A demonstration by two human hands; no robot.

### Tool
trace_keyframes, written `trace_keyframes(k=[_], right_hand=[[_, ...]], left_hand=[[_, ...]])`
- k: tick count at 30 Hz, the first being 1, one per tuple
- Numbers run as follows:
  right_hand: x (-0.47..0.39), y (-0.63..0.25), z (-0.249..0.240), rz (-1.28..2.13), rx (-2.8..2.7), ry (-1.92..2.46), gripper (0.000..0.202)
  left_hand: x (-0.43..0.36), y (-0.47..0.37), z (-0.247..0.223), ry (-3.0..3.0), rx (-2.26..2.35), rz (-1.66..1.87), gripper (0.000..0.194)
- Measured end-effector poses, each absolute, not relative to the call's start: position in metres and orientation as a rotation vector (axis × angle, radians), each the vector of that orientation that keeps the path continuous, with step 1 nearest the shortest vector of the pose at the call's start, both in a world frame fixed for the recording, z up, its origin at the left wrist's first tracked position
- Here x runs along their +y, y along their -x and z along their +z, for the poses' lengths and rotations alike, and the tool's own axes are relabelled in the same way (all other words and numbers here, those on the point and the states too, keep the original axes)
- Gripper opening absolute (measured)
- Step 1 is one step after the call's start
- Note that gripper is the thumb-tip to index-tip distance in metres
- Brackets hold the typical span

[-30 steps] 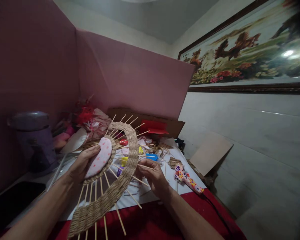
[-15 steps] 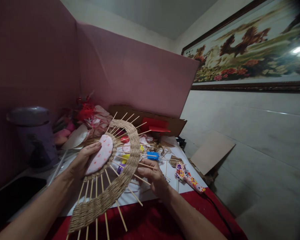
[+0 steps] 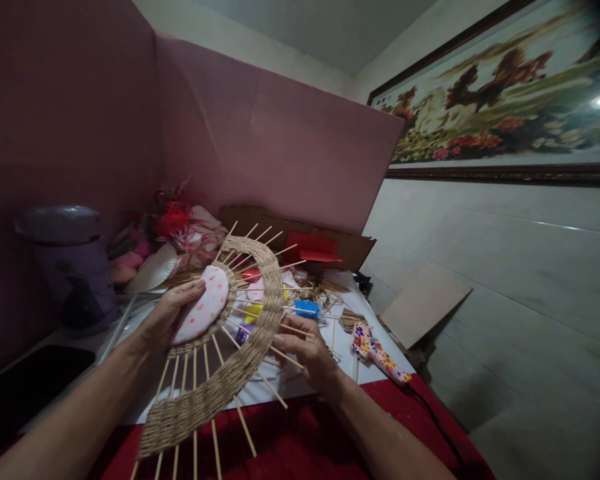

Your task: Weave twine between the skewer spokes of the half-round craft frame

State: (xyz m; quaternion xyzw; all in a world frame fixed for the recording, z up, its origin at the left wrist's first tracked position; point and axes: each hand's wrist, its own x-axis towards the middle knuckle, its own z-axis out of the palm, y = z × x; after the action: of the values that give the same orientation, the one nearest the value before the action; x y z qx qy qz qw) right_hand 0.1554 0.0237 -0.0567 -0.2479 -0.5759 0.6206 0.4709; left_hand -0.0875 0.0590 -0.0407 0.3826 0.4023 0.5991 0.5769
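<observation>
A half-round woven fan (image 3: 267,287) is held up over the table, its thin wooden sticks fanning outward through a broad band of twisted cord. At its centre is a half-disc of pale pink fabric (image 3: 207,307) with small reddish spots. My left hand (image 3: 173,307) grips this inner part, thumb on the fabric and the other fingers hidden behind. My right hand (image 3: 303,347) is at the outer edge of the band, thumb and fingers closed around the sticks there. Some of its fingertips are hidden behind the weave.
Behind the fan lie a blue packet (image 3: 307,308), yellow and purple pieces and loose cord. A flower-patterned glue gun (image 3: 380,357) with a cable lies to the right. A purple lidded container (image 3: 75,267) stands left, near a dark flat object (image 3: 35,380). Cardboard (image 3: 260,220) leans at the back.
The view has shifted slightly. Both hands keep their hold, and the fan stays in nearly the same position.
</observation>
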Motion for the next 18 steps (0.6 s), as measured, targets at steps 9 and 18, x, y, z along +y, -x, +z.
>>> trace_keyframes(k=[9, 18], right_hand=[[0.0252, -0.1572, -0.0605, 1.496, -1.432, 0.556, 0.012], [0.0225, -0.1559, -0.0555, 1.508, -1.421, 0.603, 0.010]], left_hand=[[0.0612, 0.0884, -0.0419, -0.913, 0.979, 1.442, 0.028], [0.0592, 0.0876, -0.0429, -0.887, 0.940, 1.392, 0.020]])
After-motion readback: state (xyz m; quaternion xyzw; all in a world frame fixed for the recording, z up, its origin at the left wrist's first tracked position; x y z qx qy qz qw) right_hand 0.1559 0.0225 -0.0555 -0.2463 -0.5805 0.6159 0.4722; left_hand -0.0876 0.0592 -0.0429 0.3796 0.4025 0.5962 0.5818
